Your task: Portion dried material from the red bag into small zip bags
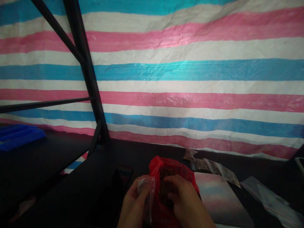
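My left hand (136, 199) is closed on a small clear plastic bag (150, 202), which hangs down beside a red plastic bag (155, 164). The red bag stands with its mouth open on the black table. Inside it are loose brown dried bits (167, 171), too dark to tell their kind. My right hand (184, 194) reaches into that mouth with curled fingers. Its fingertips are down at the brown contents, and whatever they grip is hidden in shadow.
A shiny flat silver plate (219, 196) lies right of the red bag. Behind it are small filled clear bags (201, 164); flat clear zip bags (268, 196) lie farther right. A black metal post (91, 79) rises at left, near a blue tray (21, 136). Striped sheeting (190, 69) hangs behind.
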A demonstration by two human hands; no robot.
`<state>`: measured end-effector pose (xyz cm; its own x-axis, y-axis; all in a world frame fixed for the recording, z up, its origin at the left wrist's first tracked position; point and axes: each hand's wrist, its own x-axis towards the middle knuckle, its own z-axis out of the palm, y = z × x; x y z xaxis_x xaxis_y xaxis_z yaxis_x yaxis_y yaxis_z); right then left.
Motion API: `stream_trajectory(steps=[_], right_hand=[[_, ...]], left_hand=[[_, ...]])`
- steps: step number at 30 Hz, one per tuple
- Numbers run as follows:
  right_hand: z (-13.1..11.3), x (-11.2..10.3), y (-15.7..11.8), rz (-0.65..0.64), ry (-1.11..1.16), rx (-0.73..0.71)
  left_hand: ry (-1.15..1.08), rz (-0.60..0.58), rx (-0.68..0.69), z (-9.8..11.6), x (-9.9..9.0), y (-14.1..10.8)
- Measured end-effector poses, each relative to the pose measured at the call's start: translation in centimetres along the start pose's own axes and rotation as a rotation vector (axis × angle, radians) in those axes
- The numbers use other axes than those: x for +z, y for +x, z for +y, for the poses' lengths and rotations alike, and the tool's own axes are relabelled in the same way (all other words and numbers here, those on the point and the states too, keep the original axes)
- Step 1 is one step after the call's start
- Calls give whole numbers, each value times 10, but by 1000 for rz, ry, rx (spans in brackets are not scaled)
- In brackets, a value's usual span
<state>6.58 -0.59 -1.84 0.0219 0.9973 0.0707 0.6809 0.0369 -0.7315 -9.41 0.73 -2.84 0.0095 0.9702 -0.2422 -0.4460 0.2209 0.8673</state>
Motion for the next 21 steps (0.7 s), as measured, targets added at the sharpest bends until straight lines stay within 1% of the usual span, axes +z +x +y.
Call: stream_trajectory(steps=[3, 6, 8, 9, 11, 13, 14, 15, 16, 19, 21], right_hand=[[-2, 0, 1, -26, 19, -48], [-2, -3, 2, 33, 51, -35], [-1, -5, 3, 80, 64, -14], [0, -5, 4, 97, 65, -4], [3, -8, 5, 128, 63, 11], [3, -13, 6, 146, 85, 8], [3, -17, 6, 147, 114, -5], [2, -22, 6, 148, 152, -21], [0, -28, 6, 153, 196, -40], [-6, -48, 3, 173, 286, -127], [-10, -58, 0, 195, 246, -204]], left_hand=[[33, -13, 11, -3, 0, 3], [135, 8, 75, -1, -1, 3], [264, 31, 151, 3, -1, 3], [342, 54, 196, 5, -1, 3], [499, 144, 319, 7, -2, 3], [639, 225, 483, 5, -3, 5], [692, 243, 564, 4, -3, 7], [735, 236, 628, 2, -2, 8], [776, 206, 668, 0, -1, 10], [880, 57, 693, -7, 4, 15], [928, -32, 716, -12, 9, 18]])
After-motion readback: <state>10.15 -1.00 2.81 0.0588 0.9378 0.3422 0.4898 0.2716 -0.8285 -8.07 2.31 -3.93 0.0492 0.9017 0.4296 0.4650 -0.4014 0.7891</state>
